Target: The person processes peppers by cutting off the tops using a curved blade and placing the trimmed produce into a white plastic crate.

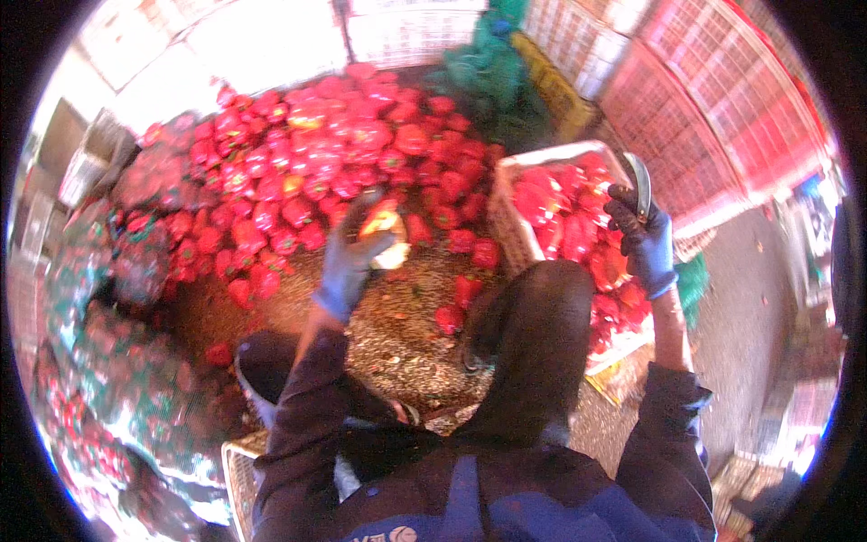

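My left hand, in a blue work glove with dark fingers, is closed round a pale yellow-and-orange piece, perhaps a bell pepper seen from a cut or pale side; glare and blur hide its detail. Just beyond it spreads a big heap of red bell peppers on the ground. My right hand, gloved alike, is closed on a small curved knife, its blade pointing up and away. That hand hovers by the right rim of a white crate filled with shiny red bell peppers.
Filled mesh sacks line the left side. Green netting lies behind the heap, and stacked pink and white crates stand at the back right. Plant scraps litter the ground between my legs, and a few loose peppers lie there.
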A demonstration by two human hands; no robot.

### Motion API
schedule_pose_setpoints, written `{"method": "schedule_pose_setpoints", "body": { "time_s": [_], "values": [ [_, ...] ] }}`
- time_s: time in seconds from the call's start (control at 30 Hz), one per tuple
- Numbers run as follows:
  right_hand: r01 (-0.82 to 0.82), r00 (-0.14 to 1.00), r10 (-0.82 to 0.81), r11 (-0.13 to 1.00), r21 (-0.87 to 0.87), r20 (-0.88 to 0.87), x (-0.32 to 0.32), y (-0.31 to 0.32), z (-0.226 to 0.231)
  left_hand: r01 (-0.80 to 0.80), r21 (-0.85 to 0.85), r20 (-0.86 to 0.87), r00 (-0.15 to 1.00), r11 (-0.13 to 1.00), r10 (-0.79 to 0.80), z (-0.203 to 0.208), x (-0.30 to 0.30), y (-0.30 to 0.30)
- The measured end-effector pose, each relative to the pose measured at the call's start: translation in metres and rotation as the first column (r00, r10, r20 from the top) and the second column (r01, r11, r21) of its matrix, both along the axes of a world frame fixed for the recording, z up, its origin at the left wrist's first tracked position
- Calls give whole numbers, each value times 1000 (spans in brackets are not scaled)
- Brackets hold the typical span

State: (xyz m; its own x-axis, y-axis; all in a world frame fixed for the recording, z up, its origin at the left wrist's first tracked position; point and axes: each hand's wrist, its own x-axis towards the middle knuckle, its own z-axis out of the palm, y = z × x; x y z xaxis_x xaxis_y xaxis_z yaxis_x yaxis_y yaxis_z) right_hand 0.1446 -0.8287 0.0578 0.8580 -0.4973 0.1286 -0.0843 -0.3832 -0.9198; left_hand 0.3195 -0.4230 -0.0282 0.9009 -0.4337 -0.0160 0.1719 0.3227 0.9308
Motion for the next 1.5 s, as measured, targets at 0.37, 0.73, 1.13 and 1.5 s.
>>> {"method": "schedule_pose_setpoints", "body": {
  "time_s": [0.37,0.73,1.13,1.5],
  "values": [
    [-789,467,881,377,-485,-75,147,214,9,189,27,113,975,982,-191,7,-12,23],
    [-526,764,644,655,-542,37,152,252,1,-173,454,205,975,874,86,-13,-16,46],
    [-441,865,498,816,-372,66,140,249,21,-180,-38,117,976,983,183,9,-26,36],
    [-537,842,539,837,-102,-7,147,231,-28,35,46,-56,998,998,-33,21,-34,36]
  ]
}}
